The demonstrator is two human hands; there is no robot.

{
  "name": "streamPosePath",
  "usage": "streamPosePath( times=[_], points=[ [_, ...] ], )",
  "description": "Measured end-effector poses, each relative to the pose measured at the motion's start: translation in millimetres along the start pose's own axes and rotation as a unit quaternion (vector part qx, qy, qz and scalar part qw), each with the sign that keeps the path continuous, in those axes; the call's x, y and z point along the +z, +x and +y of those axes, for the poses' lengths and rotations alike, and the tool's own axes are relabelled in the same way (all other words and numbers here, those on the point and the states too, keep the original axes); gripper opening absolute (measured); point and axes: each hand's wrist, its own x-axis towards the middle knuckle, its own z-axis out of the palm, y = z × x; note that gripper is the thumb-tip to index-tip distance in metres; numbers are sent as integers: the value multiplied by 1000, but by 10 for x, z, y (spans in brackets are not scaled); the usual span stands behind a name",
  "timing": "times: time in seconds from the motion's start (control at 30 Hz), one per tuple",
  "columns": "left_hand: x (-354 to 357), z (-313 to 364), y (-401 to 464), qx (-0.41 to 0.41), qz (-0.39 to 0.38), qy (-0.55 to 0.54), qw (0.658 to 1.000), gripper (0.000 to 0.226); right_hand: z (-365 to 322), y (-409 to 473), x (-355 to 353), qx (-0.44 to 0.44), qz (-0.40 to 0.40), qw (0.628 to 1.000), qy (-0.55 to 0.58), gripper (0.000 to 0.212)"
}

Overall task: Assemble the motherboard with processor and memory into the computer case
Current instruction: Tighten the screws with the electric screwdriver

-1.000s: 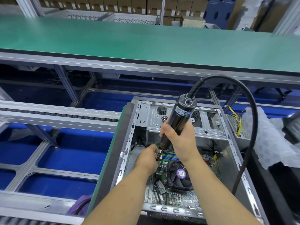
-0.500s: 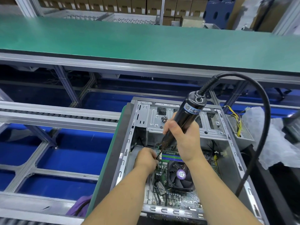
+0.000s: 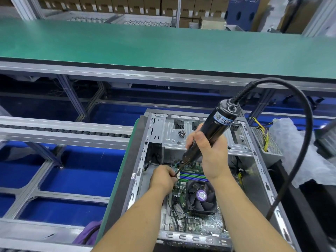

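One computer case (image 3: pixel 258 171) lies open on its side, and I count one motherboard (image 3: pixel 200 222) seated on its floor, one cooler fan (image 3: pixel 201 196) on the board, and one bank of green and blue memory slots (image 3: pixel 192 176) just beyond the fan. One electric screwdriver (image 3: pixel 211 131) is in play, tilted, its black cable (image 3: pixel 300 135) looping off to my right. My right hand (image 3: pixel 212 151) grips the screwdriver body, fingers wrapped fully round it. My left hand (image 3: pixel 163 179) is curled at the bit's tip, fingertips pinched near the board's far left corner; the hand hides the screw, so I cannot tell what it pinches. A small cluster of screws (image 3: pixel 181 133) rests on the drive bay plate (image 3: pixel 171 140). My right wrist covers part of the memory slots. The case's near edge is cut off by the frame. At far right, crumpled plastic wrap (image 3: pixel 291 157) and a power supply (image 3: pixel 267 142) with yellow wires sit beside the case. A green worktable (image 3: pixel 163 44) spans the background.
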Motion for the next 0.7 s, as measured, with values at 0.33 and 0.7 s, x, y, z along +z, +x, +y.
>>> streamPosePath(
  times=[0.33,0.7],
  points=[
    [22,-12,19,26,1,33,999,13,-53,9,-20,-7,13,1000,-6,13],
    [10,8,12,42,4,43,998,17,-47,-1,-30,-16,20,1000,-13,17]
  ],
)
